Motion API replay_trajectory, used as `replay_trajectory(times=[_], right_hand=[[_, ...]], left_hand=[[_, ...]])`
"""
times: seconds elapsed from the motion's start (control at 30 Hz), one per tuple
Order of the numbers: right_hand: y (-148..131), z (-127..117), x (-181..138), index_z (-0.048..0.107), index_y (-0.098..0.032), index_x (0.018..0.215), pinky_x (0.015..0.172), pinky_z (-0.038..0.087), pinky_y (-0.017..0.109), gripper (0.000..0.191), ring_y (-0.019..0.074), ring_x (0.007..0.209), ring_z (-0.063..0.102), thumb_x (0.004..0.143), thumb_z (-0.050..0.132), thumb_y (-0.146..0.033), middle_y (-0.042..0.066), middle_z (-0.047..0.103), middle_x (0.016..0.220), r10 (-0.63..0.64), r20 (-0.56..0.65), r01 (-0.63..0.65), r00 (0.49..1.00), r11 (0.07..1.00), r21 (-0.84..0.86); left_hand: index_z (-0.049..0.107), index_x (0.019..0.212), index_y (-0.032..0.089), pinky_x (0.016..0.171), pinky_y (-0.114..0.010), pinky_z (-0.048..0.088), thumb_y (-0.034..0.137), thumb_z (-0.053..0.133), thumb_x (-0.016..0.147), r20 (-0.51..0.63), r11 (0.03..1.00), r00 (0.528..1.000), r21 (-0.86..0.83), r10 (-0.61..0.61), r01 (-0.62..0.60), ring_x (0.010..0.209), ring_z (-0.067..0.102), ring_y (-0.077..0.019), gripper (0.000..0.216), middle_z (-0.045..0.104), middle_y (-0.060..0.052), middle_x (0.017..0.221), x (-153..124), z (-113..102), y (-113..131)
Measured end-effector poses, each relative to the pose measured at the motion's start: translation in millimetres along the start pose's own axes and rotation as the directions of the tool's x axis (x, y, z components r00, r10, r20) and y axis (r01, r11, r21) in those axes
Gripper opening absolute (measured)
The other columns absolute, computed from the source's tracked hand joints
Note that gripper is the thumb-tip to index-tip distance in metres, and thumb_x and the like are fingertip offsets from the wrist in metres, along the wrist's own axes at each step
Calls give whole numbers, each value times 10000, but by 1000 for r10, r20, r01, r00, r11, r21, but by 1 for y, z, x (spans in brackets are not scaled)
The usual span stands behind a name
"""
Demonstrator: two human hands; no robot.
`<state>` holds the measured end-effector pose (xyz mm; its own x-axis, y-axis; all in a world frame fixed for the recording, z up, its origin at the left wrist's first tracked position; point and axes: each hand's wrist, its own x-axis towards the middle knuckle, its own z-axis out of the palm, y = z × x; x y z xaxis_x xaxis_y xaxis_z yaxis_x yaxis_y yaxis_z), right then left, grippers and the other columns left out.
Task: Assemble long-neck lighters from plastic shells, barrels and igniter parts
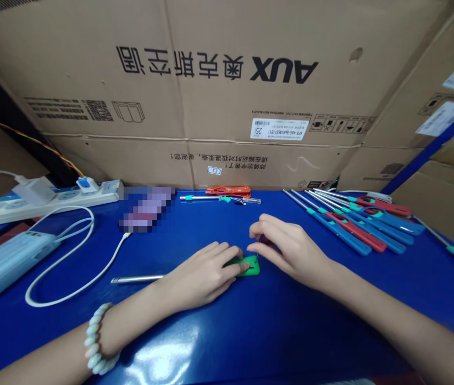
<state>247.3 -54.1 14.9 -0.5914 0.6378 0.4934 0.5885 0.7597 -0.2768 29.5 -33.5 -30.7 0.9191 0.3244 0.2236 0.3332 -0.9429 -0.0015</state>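
Locate the green lighter [254, 267] on the tabletop [310, 326], lying flat in front, handle end to the right and metal tube [137, 279] pointing left. Note the left hand [210, 270]: fingers bent over the handle, holding down from above, with only the right end of the handle exposed. Note the right hand [281, 243]: partly open just above that exposed end, thumb and forefinger arched with a narrow gap at the tips, no object visible in the gap.

For good results, press with the left hand evenly, enough to prevent rolling or twisting of the handle. Avoid covering the exposed end with the left fingertips. Approach with the right fingertips from above, using light pressure and small movements. Watch the tube at the far left: guard against swinging toward the cable [56, 305] close to the tip. Leave the red and blue lighters [387, 235] at the right and the orange handle [235, 191] at the back well apart from the work.
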Motion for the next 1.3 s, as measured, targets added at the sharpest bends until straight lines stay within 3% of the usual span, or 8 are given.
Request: replay_trajectory(times=[0.17, 0.27, 0.5, 0.63, 0.8, 0.9, 1.13, 1.3], right_hand=[[-3, -13, 3, 486, -174, 1129, 833, 463, 289, 218, 162, 940, 570, 946, 379, -120, 85, 583, 1054, 41, 124, -60, 991, 987, 151], [-5, -21, 4, 466, -182, 1189, 865, 456, 273, 296, 139, 949, 579, 941, 345, -75, 60, 607, 1020, 35, 202, -85, 979, 966, 244], [-3, -1, 0, 493, -180, 1039, 667, 476, 236, 106, 146, 762, 617, 940, 458, -198, 51, 635, 898, 59, 44, -63, 997, 994, 86], [0, 3, -2, 516, -177, 986, 686, 478, 248, 88, 156, 764, 614, 921, 517, -238, 55, 641, 887, 41, -35, -39, 999, 997, 61], [3, -17, 2, 550, -178, 1103, 815, 485, 269, 196, 152, 913, 619, 928, 462, -162, 67, 647, 1032, 81, 57, -91, 995, 978, 189], [3, -26, 3, 575, -192, 1100, 785, 497, 249, 219, 134, 870, 637, 931, 446, -143, 41, 674, 969, 84, 117, -112, 990, 960, 257], [13, -20, -1, 548, -188, 1004, 690, 498, 225, 143, 126, 732, 635, 877, 597, -230, 22, 653, 882, 113, 5, -112, 994, 978, 176], [15, -21, 0, 519, -187, 886, 606, 471, 204, 91, 110, 621, 612, 885, 588, -245, 2, 631, 766, 148, 20, -150, 989, 979, 137]], left_hand=[[541, 1209, 198, 776, -341, 439, 181, 402, 947, 8, 999, 1000, -40, -12, 13, 866, 497, -202, 298, 537, -91, 1083, -1, -2, 1], [546, 1194, 207, 811, -346, 437, 181, 419, 938, 12, 996, 999, -85, -31, 32, 895, 503, -203, 286, 529, -86, 1094, -1, -1, 0], [548, 1182, 223, 849, -353, 432, 193, 429, 939, 40, 991, 998, -125, -47, 51, 933, 499, -206, 272, 527, -75, 1080, -2, 4, -1], [541, 1199, 216, 833, -349, 437, 204, 422, 945, 62, 991, 997, -123, -48, 56, 918, 495, -208, 281, 525, -82, 1073, -1, 4, -1], [529, 1224, 217, 848, -343, 439, 189, 436, 939, 85, 985, 995, -163, -49, 63, 931, 497, -205, 301, 520, -80, 1095, 0, 1, -2], [515, 1249, 226, 856, -338, 439, 185, 444, 937, 81, 982, 996, -180, -42, 56, 936, 499, -201, 323, 520, -77, 1101, 0, 0, -3], [522, 1246, 209, 833, -338, 450, 190, 414, 948, 76, 986, 996, -162, -36, 48, 913, 506, -199, 318, 528, -88, 1057, 0, -1, -3], [511, 1261, 225, 819, -325, 452, 196, 419, 948, 62, 988, 998, -149, -27, 36, 909, 506, -194, 328, 529, -83, 1050, 0, 1, -3]])
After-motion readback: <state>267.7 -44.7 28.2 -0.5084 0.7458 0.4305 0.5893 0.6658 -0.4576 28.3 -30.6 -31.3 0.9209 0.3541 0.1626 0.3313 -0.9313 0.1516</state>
